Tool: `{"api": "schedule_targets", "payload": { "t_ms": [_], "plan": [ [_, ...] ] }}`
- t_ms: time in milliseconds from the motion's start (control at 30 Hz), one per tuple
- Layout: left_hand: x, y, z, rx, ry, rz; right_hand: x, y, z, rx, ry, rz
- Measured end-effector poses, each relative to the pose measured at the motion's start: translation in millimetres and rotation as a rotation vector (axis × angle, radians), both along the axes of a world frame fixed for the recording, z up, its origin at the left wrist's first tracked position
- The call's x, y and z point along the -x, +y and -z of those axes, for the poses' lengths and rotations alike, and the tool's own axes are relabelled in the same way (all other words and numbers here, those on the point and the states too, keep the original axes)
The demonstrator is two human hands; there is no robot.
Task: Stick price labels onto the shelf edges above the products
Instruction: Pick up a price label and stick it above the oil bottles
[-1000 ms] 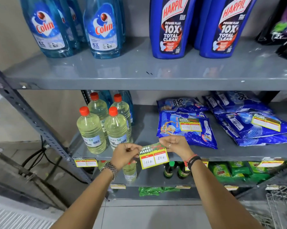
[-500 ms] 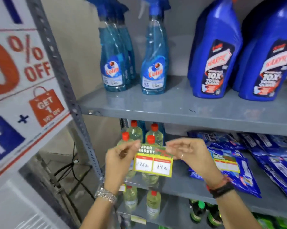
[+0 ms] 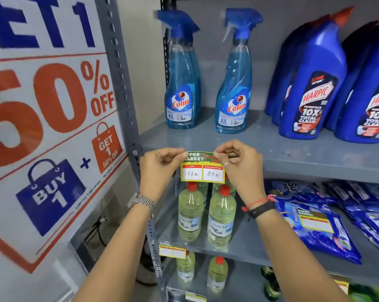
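Observation:
A yellow, green and red price label (image 3: 202, 168) with two handwritten prices is held flat against the front edge of the grey upper shelf (image 3: 304, 168). My left hand (image 3: 160, 168) pinches its top left corner and my right hand (image 3: 238, 164) pinches its top right corner. The label hangs just above the clear bottles with red caps (image 3: 206, 212) on the shelf below. Blue Colin spray bottles (image 3: 233, 83) stand on the upper shelf, right behind the label.
Blue Harpic bottles (image 3: 310, 88) stand to the right on the upper shelf. Blue detergent packs (image 3: 315, 227) lie on the middle shelf. Another label (image 3: 172, 251) is stuck on the middle shelf edge. A perforated grey upright (image 3: 121, 88) and a 50% off sign (image 3: 44, 127) are at left.
Both hands have lifted the label from in front of the middle shelf up to the upper shelf's front edge. The view has tilted up and swung left, bringing the sign into sight.

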State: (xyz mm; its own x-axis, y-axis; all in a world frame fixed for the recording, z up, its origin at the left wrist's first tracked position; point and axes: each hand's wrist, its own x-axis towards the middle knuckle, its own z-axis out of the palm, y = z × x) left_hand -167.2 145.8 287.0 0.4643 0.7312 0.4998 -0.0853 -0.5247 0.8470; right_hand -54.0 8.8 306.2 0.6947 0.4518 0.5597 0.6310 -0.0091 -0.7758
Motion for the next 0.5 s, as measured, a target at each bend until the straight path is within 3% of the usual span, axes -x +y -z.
{"api": "schedule_targets", "payload": {
  "t_ms": [400, 500],
  "plan": [
    [-4, 9, 4, -0.02, 0.004, -0.031, 3, 10, 11, 0.053, -0.08, 0.143],
    [-3, 10, 4, -0.15, 0.04, -0.127, 6, 12, 14, 0.099, -0.207, 0.212]
  ]
}}
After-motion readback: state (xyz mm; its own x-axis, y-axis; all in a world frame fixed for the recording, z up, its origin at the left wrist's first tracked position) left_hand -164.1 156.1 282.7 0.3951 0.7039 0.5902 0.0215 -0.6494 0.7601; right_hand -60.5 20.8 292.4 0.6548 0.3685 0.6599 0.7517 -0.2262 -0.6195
